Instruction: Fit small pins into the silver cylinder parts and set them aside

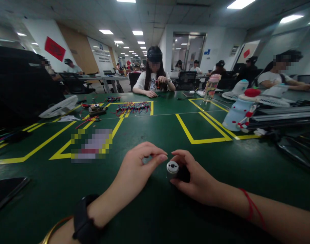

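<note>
A small cylindrical metal motor (172, 166) stands upright in front of me, its silver round face up with dark holes in it. My right hand (192, 174) curls around its right side, thumb at the near side and fingers behind; whether every fingertip touches it cannot be made out. Just left of and above the motor, my left hand (142, 161) is closed in a pinch, thumb against forefinger. Anything between those fingertips is too small to name.
A green table (149, 135) carries yellow tape outlines. Bundles of coloured wires (133, 107), a white fan (59, 106), a blue bottle (236, 113) and metal rails (284, 115) lie farther off. A phone-like dark slab (8, 191) lies left. A person (153, 74) sits opposite.
</note>
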Demonstrator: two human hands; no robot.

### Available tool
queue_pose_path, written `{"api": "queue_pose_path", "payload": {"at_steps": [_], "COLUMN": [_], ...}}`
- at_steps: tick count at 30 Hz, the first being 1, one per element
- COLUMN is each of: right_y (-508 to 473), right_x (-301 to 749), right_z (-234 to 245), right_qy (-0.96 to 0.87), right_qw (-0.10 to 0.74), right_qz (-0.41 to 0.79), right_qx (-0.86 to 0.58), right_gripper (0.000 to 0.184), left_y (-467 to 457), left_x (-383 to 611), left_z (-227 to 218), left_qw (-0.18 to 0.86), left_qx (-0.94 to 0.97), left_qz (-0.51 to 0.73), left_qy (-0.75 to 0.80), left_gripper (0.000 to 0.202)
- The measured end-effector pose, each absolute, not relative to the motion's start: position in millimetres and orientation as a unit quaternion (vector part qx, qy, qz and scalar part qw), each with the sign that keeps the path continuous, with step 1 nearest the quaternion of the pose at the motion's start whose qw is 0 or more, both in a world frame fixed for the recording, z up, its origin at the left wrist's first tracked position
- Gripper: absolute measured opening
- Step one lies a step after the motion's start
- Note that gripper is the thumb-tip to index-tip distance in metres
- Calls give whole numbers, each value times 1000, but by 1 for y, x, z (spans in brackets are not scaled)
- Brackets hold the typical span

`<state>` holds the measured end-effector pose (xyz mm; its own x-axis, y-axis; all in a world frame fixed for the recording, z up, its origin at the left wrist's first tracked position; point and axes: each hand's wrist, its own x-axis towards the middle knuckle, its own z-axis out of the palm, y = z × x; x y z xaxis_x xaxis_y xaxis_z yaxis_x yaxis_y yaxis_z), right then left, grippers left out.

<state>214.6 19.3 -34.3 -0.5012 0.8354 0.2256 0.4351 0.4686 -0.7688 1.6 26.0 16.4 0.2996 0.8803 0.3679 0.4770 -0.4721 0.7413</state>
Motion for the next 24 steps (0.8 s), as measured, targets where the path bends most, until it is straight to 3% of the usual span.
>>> {"api": "queue_pose_path", "payload": {"at_steps": [7,14,19,24], "right_y": [20,20,20,18], "right_x": [213,212,213,213], "right_z": [-28,-25,-23,-21], "right_qy": [-801,-805,-802,-801], "right_qw": [291,276,266,258], "right_qz": [299,302,311,314], "right_qx": [-430,-429,-435,-439], "right_gripper": [47,40,40,37], "left_y": [23,19,29,42], "left_x": [-3,4,-13,-60], "left_z": [-18,-20,-4,-7], "left_qw": [215,206,324,356], "left_qx": [805,812,741,615], "left_qz": [254,220,310,456], "left_qy": [491,500,500,536], "left_gripper": [9,12,25,24]}}
